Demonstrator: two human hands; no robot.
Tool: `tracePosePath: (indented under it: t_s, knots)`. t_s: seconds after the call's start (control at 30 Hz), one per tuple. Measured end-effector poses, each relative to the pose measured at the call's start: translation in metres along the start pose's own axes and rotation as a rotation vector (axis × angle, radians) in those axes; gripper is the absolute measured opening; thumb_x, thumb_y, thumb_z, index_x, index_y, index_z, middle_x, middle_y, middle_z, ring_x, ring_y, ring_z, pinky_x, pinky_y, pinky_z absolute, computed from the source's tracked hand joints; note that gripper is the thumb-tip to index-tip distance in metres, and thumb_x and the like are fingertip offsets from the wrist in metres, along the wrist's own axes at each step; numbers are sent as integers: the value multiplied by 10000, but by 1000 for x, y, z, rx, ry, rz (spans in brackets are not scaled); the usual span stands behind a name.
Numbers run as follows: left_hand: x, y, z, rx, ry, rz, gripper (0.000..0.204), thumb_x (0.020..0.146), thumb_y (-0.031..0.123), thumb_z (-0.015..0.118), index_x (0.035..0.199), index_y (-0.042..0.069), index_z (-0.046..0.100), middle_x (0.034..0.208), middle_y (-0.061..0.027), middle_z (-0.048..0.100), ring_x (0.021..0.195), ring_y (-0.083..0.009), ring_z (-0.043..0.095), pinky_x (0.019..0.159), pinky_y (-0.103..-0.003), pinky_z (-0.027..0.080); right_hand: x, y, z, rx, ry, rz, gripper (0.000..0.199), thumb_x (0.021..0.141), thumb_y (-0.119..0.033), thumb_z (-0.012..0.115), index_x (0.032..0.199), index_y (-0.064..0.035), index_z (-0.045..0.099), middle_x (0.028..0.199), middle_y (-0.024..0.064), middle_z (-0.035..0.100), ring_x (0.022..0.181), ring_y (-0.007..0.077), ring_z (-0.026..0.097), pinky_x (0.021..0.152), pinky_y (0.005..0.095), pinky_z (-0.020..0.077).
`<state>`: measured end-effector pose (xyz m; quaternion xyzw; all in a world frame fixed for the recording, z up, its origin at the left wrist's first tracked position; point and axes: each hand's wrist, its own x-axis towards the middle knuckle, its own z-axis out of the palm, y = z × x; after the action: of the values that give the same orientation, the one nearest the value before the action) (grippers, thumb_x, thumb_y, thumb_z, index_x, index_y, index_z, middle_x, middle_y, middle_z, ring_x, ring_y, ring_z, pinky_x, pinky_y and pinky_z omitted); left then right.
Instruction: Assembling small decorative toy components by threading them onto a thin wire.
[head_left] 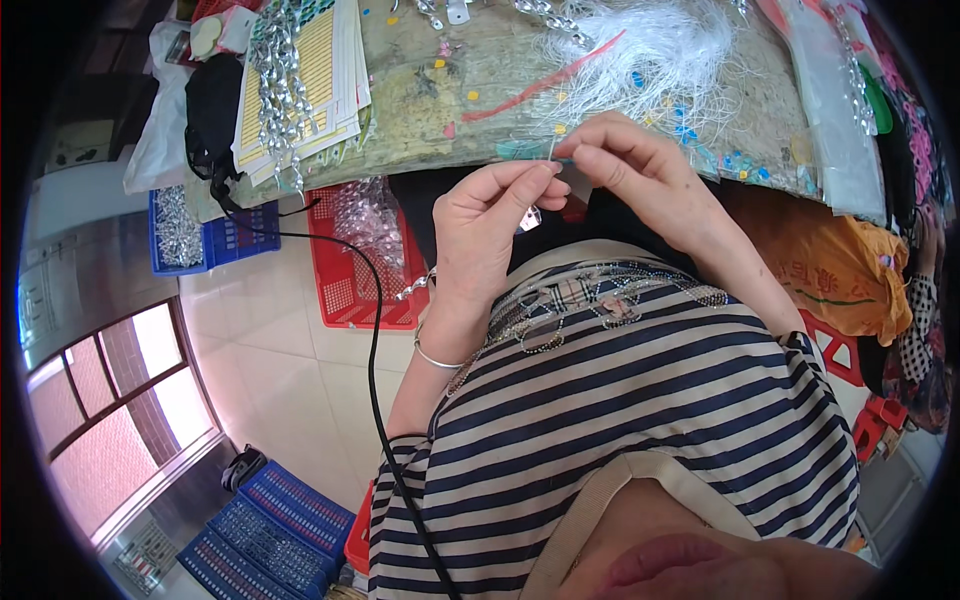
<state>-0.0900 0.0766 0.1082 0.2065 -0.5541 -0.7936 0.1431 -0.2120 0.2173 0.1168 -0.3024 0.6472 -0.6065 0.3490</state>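
Thread, thin and pale, seems to run between the two hands, just off the near edge of the worktable, though it is too fine to follow along its length. The left hand is raised with thumb and forefinger pinched shut on a small shiny piece that hangs just under the fingertips; it looks like a clear faceted bead or a metal tag, and I cannot tell which. The right hand meets it from the other side, its fingers closed on something slim at the point where the hands touch, likely a needle or the thread end. Both hands are held up close to the chest, probably so the tiny work sits near the eyes and stays steady. A loose bundle of white thread lies on the table right beyond the right hand, within easy reach. Bead chains rest on a stack of cards further left. Under the table stand a red crate and a blue crate.
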Motion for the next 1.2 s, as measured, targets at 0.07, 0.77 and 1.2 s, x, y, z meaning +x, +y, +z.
tracePosePath:
  t_s: [0.07, 0.77, 1.2]
  knots:
    - [-1, 0, 2, 9, -28, 13, 159, 872, 69, 619, 971, -49, 661, 836, -107, 681, 745, -139, 643, 702, -235, 507, 2, -1, 3, 22, -36, 39, 195, 939, -158, 542, 1035, -7, 620, 1001, 2, 551, 896, 70, 524, 794, 210, 424]
    - [-3, -4, 6, 62, -77, -59, 164, 868, 63, 620, 983, -46, 664, 868, -114, 687, 774, -145, 648, 754, -254, 518, 7, 2, -5, 190, 27, 85, 146, 894, -154, 611, 946, -28, 664, 880, 3, 627, 807, 61, 555, 723, 212, 448]
    - [-3, -4, 5, 94, -94, -36, 152, 855, 52, 633, 966, -44, 671, 867, -96, 687, 783, -125, 641, 747, -234, 513, 4, -2, -5, -78, -38, -107, 98, 831, -64, 659, 915, -43, 706, 863, 35, 591, 819, 117, 574, 737, 234, 462]
